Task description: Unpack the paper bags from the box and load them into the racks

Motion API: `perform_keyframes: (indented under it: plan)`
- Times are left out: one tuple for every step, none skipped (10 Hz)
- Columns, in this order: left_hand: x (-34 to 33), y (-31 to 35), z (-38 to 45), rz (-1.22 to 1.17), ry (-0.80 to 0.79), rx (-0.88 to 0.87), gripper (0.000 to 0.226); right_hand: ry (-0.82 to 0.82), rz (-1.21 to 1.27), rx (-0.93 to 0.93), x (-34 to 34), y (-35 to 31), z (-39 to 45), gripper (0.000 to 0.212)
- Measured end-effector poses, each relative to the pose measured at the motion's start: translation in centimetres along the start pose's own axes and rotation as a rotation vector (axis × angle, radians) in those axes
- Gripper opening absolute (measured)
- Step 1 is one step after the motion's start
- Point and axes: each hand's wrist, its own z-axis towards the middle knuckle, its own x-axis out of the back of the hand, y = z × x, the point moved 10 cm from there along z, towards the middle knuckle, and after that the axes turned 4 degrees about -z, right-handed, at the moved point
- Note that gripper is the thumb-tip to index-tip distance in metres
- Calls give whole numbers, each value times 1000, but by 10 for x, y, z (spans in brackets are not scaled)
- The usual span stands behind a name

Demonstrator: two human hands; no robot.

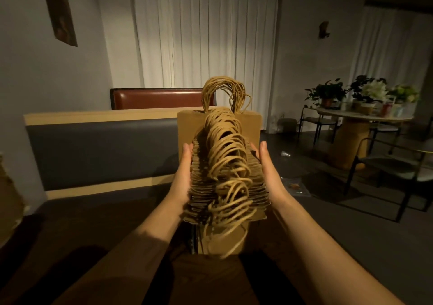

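A thick stack of folded brown paper bags is held up in front of me, its twisted-paper handles fanning up and toward the camera. My left hand presses flat against the stack's left side with straight fingers. On the opposite side, my right hand presses in the same way. The stack is squeezed between both palms, above a dark table. The box and the racks are not in view.
A grey bench with a wooden rim stands behind the stack, a red-brown seat back beyond it. At right stand a round table with potted plants and dark chairs. A brown paper edge shows at far left.
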Motion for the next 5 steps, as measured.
perform_keyframes:
  plan:
    - [0,-1,-2,42,-6,0,70,-25,8,-22,-2,5,-4,43]
    - [-5,0,-3,50,-8,-14,67,-4,-1,-15,-2,5,-9,38]
    - [-7,2,-11,138,17,17,54,-50,-79,-61,-9,0,-17,35]
    - [-25,20,-48,325,-6,-38,52,-62,-166,-97,4,-17,-42,36]
    - [-29,57,-87,322,30,-105,58,-14,-112,-71,20,-50,-74,58]
